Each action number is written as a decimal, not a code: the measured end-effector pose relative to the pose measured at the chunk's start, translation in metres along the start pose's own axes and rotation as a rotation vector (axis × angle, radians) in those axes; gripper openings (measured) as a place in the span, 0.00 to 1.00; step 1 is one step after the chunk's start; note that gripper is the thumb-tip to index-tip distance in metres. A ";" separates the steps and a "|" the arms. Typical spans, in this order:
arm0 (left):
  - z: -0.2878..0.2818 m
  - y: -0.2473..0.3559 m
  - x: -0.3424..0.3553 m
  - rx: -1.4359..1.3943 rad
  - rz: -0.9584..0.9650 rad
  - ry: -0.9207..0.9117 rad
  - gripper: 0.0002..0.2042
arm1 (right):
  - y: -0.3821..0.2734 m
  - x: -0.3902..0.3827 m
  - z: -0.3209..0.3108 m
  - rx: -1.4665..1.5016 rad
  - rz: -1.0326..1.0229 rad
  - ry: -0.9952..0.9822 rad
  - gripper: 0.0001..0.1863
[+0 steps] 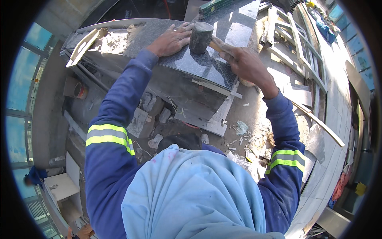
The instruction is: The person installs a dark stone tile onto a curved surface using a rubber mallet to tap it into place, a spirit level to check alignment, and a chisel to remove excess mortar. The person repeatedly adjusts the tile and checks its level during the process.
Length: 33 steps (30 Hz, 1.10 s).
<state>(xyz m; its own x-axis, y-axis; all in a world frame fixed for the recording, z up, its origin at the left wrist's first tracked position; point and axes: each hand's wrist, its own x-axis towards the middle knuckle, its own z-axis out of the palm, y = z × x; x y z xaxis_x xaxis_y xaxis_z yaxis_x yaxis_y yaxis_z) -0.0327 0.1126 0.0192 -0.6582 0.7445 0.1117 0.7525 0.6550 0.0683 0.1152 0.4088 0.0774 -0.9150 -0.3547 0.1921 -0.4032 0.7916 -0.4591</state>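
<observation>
My right hand (250,65) grips the wooden handle of a rubber mallet (201,39), whose dark round head is over the grey stone slab (169,30). Whether the head touches the slab I cannot tell. Just left of the mallet, my left hand (172,41) lies flat on the slab with its fingers stretched out. A green spirit level (213,8) rests at the slab's far side. To the left, a bed of pale mortar (113,41) shows beside the slab, with a curved, light-coloured piece (83,47) at its end.
White frames (298,44) are stacked at the right. Rubble and scraps (254,143) litter the floor below the slab. A bucket (80,91) lies at the left. Another person (36,175) is at the far lower left, by a pale box-like stand (59,186). A long strip (320,124) slants across the right.
</observation>
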 end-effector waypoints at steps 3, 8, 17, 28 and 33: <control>-0.005 -0.001 0.003 0.006 -0.018 0.027 0.27 | 0.010 -0.005 -0.002 0.082 0.000 0.059 0.23; 0.001 0.010 -0.009 0.100 -0.046 0.090 0.28 | 0.030 -0.021 -0.014 0.168 0.216 0.139 0.27; -0.005 0.074 -0.084 -0.003 -0.025 0.224 0.41 | 0.010 0.006 -0.021 -0.018 0.024 0.136 0.23; 0.009 0.086 -0.082 -0.131 -0.019 0.574 0.33 | -0.021 0.054 0.010 -0.293 -0.020 0.016 0.30; 0.011 0.087 -0.085 -0.169 -0.022 0.602 0.32 | -0.020 0.059 0.008 -0.312 0.003 0.018 0.28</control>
<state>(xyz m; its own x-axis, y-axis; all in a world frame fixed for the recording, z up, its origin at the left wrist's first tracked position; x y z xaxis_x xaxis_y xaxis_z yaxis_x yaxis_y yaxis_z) 0.0888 0.1081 0.0045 -0.5825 0.4956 0.6442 0.7646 0.6031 0.2274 0.0698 0.3679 0.0908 -0.9151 -0.3457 0.2075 -0.3820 0.9081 -0.1715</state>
